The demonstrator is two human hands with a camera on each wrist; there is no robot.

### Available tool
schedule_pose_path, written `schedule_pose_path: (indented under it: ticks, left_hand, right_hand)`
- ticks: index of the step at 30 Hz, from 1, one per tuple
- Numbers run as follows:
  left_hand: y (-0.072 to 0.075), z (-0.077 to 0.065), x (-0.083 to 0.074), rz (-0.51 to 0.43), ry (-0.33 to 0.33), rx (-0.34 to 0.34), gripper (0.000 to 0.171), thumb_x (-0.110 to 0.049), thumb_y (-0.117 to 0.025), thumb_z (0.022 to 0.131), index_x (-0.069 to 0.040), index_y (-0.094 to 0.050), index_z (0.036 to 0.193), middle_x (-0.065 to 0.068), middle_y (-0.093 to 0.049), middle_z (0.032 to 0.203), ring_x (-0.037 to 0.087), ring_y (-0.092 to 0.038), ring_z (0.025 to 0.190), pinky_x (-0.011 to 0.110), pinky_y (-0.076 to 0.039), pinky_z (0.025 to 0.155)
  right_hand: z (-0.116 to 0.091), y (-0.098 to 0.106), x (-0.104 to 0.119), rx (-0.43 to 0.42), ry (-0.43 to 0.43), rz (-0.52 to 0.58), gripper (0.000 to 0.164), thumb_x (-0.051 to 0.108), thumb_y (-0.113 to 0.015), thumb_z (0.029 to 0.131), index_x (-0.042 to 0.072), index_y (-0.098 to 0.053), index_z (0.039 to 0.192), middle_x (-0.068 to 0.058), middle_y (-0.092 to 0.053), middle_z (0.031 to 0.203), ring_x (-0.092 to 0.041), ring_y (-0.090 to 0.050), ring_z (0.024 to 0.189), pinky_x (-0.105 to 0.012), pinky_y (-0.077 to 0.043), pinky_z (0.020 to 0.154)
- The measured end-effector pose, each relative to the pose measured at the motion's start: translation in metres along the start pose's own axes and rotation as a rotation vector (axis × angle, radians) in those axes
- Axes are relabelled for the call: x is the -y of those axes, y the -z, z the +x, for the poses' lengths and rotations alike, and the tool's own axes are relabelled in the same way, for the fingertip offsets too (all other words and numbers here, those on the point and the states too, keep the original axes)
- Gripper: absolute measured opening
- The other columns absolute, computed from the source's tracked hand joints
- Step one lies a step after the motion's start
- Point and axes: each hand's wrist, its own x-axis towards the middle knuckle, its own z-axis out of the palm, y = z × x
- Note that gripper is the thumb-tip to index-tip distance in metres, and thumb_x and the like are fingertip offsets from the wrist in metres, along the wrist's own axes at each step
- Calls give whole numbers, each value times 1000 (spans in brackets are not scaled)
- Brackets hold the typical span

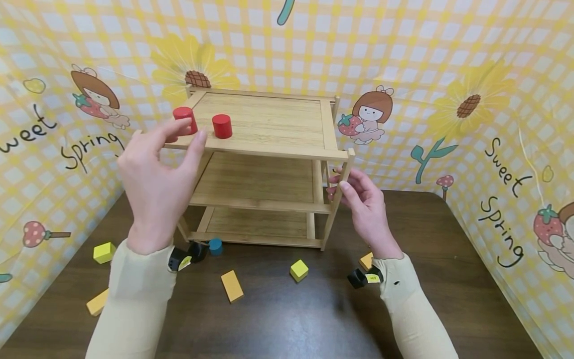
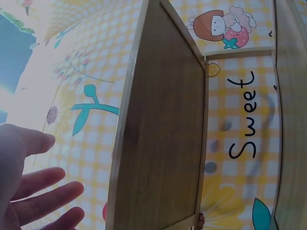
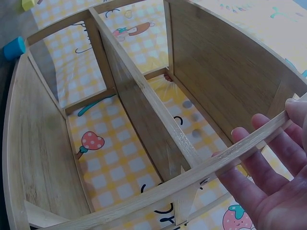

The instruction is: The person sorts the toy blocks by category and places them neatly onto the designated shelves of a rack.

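A three-tier wooden shelf (image 1: 273, 117) stands on the dark table. On its top board are two red cylinders, one near the left end (image 1: 183, 113) and one just right of it (image 1: 221, 126). My left hand (image 1: 157, 184) is raised at the front left of the top board, thumb and fingers apart, partly covering the left cylinder. In the left wrist view the fingers (image 2: 48, 201) are spread with nothing between them. My right hand (image 1: 368, 209) grips the shelf's front right post (image 1: 337, 199), the thumb in front and fingers behind, as the right wrist view also shows.
A blue cylinder (image 1: 215, 247) sits at the shelf's lower front left. Yellow-green cubes lie left (image 1: 104, 253) and front centre (image 1: 299, 270). Orange blocks lie in front (image 1: 231, 286), far left (image 1: 96, 303) and by the right wrist (image 1: 366, 261). Checked cloth (image 1: 287, 55) hangs behind and at both sides.
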Motion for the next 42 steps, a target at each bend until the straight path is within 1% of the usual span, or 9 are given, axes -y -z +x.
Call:
schedule_pose_path:
  ticks: [1,4,6,8,14,20,24,32,42]
  left_hand:
    - [1,-1,0,-4,-3,-6,27,-28,-78,91,-9,-80,110,2,-77,101,27,-67,89,34,-40,89]
    - [5,-5,2,2,-17,-15,27,-27,-78,91,-9,-80,111,2,-77,103,27,-68,90,33,-41,88]
    - [7,-8,2,10,-22,-20,27,-27,-77,91,-9,-80,111,2,-77,102,26,-68,90,31,-41,84]
    - [9,-12,3,17,-12,-28,27,-28,-78,90,-11,-80,111,1,-77,100,25,-68,89,28,-38,76]
    - [12,-25,7,33,-30,-22,32,-35,-77,90,-10,-81,110,1,-77,99,26,-68,87,25,-40,78]
    - [12,-38,14,58,-48,10,36,-39,-76,90,-10,-80,110,4,-77,99,26,-68,88,24,-41,79]
    - [12,-47,20,64,-52,38,38,-40,-76,90,-9,-80,111,6,-77,101,28,-68,88,26,-42,80]
    - [10,-69,28,59,-61,108,36,-35,-77,90,-7,-79,111,9,-76,98,30,-67,85,40,-46,76]
    - [11,-90,36,64,-69,178,33,-32,-79,88,-7,-80,109,7,-77,99,28,-67,86,42,-49,76]
  right_hand:
    - [0,0,0,0,0,3,33,4,-51,107,-13,-50,135,-25,-65,117,-29,-69,95,-46,-57,86]
    - [0,0,-1,0,1,6,34,4,-51,107,-15,-49,135,-25,-65,117,-29,-69,94,-46,-58,86]
    - [0,0,-1,-1,2,7,35,4,-51,107,-16,-48,135,-26,-65,117,-29,-69,94,-45,-58,85]
    - [0,0,-1,-1,4,5,34,4,-51,107,-15,-49,135,-26,-65,117,-29,-69,94,-46,-58,85]
    - [0,1,-2,7,16,-3,35,4,-51,107,-16,-48,135,-25,-65,117,-29,-69,95,-46,-58,85]
    - [0,2,-5,17,31,-19,30,5,-51,107,-10,-53,133,-22,-67,116,-29,-70,94,-46,-58,85]
    - [0,2,-5,22,34,-20,31,6,-52,107,-11,-52,133,-23,-67,116,-29,-70,94,-46,-58,85]
    - [-1,2,-3,10,13,-31,34,8,-53,107,-12,-51,135,-24,-66,117,-27,-70,95,-47,-57,86]
    - [0,1,-2,5,18,-29,29,7,-53,107,-5,-56,133,-24,-66,116,-33,-69,95,-47,-57,86]
